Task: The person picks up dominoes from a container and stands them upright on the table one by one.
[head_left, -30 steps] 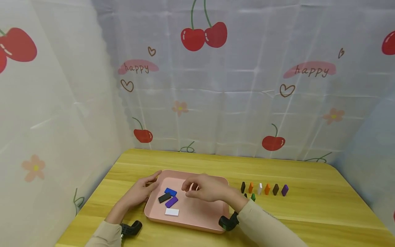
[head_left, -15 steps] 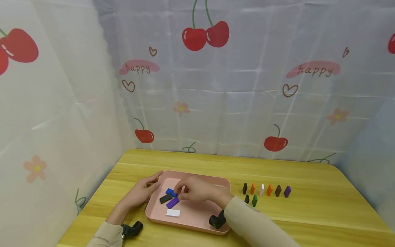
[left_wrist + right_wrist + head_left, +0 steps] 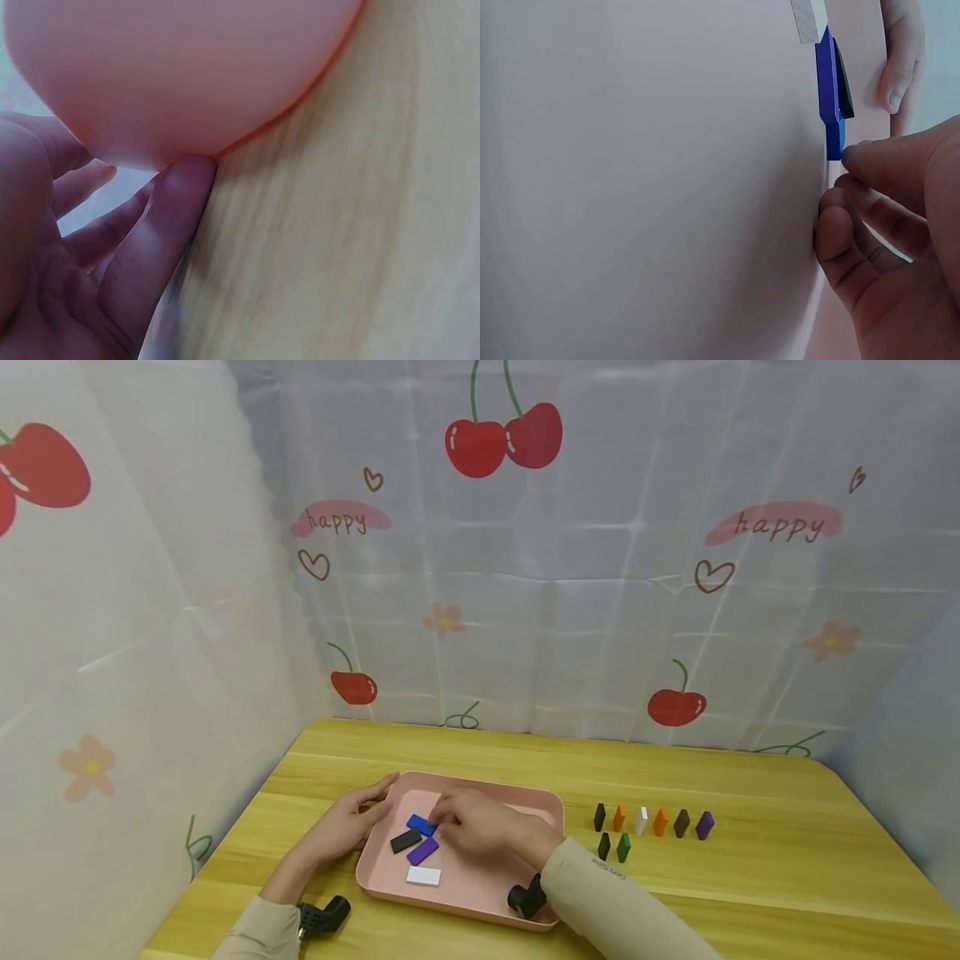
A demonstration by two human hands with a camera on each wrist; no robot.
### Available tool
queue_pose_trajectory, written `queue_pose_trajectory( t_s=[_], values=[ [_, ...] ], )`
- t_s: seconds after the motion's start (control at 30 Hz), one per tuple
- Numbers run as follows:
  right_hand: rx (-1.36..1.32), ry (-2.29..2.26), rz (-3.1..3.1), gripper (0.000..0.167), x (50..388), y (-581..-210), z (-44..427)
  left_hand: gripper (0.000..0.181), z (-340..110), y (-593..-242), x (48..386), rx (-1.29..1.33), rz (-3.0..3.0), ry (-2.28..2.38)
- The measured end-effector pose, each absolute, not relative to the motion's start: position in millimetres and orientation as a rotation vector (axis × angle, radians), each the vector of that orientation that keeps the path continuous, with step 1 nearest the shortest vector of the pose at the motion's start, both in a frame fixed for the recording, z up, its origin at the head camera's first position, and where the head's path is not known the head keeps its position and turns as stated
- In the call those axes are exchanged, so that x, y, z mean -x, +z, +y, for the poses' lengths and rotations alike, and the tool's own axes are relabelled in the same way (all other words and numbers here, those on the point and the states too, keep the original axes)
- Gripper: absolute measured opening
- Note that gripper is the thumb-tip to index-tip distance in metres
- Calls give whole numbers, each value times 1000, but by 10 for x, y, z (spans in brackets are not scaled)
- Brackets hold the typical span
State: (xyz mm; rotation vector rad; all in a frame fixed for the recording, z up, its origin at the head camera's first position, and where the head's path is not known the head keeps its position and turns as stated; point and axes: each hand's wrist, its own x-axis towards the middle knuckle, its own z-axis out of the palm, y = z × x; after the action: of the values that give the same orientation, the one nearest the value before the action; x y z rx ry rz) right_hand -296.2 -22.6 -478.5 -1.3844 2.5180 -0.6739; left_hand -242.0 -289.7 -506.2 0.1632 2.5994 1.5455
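My left hand (image 3: 341, 828) rests against the left side of a pink tray (image 3: 480, 887). In the left wrist view its thumb touches the outer wall, with the other fingers reaching past the corner. Inside the tray my right hand (image 3: 478, 827) has its curled fingertips at the right end of a blue domino (image 3: 420, 823). The right wrist view shows the thumb tip against the blue domino; whether it is pinched cannot be seen. A black domino (image 3: 406, 841), a purple domino (image 3: 423, 851) and a white domino (image 3: 423, 877) lie flat close by.
Right of the tray, several dominoes stand upright in a row, from a black one (image 3: 599, 817) to a purple one (image 3: 705, 825). A dark domino (image 3: 604, 846) and a green domino (image 3: 624, 847) stand nearer. Patterned curtains surround the yellow wooden table (image 3: 787, 860).
My right hand has moved left and down from over the middle of the tray to the blue domino. The left hand stays at the tray's side. The head view has shifted slightly.
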Motion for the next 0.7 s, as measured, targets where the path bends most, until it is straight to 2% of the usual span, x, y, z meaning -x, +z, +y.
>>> queue_pose_trajectory(
  t_s=[0.33, 0.57, 0.7],
  values=[
    [1553, -534, 2571, 27, 2969, -4827, -231, 52, -2896, -5060, 2411, -197, 2596, 1556],
    [1428, -626, 2594, 24, 2983, -4843, -183, 51, -2883, -5057, 2408, -200, 2583, 1582],
    [1357, -679, 2610, 17, 2992, -4841, -141, 51, -2885, -5056, 2409, -182, 2602, 1562]
  ],
)
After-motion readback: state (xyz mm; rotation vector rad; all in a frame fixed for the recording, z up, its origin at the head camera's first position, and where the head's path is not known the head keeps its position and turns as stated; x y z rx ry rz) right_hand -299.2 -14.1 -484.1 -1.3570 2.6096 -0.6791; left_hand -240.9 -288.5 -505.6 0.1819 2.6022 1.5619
